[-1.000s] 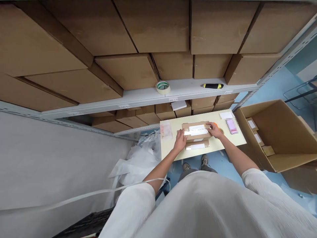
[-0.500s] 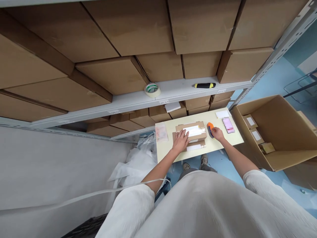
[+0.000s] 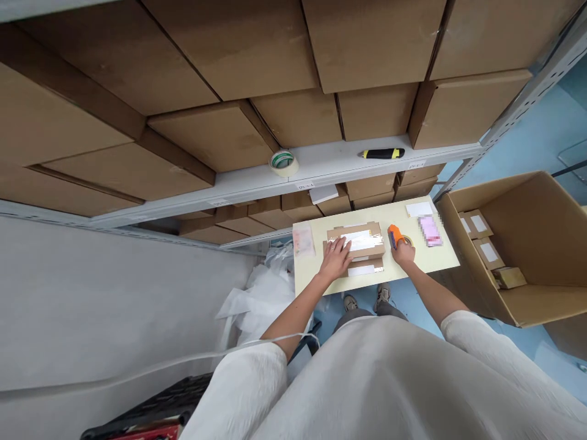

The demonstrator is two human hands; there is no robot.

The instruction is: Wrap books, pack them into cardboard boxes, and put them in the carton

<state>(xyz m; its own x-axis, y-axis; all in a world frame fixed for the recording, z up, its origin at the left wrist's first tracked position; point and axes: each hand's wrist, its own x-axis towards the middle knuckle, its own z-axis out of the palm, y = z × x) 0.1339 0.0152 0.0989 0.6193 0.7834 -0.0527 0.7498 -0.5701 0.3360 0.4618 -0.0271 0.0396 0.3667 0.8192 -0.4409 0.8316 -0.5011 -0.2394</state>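
Observation:
My left hand (image 3: 336,258) lies with fingers spread on top of a small cardboard box (image 3: 376,245), partly over its white label (image 3: 358,239). Clear tape shines along the box's top. In front of it, nearer to me, a second box (image 3: 376,266) with a white label shows in part. To the right, my right hand (image 3: 403,252) is closed around an orange tape dispenser (image 3: 395,234), held just above the table beside the boxes. A roll of tape shows at the dispenser's far side, partly covered by my fingers.
The cream table (image 3: 433,260) also bears a pinkish packet (image 3: 303,242), white cards (image 3: 419,209) and a blurred pink item (image 3: 430,231). Shelves of cartons (image 3: 275,49) stand behind, with a tape roll (image 3: 283,163) and a utility knife (image 3: 383,153). At right, an open carton (image 3: 541,226) contains small boxes.
My right hand has turned and now grips the tape dispenser from the near side, its tape roll showing. My left hand stays on the box. The whole view has shifted slightly.

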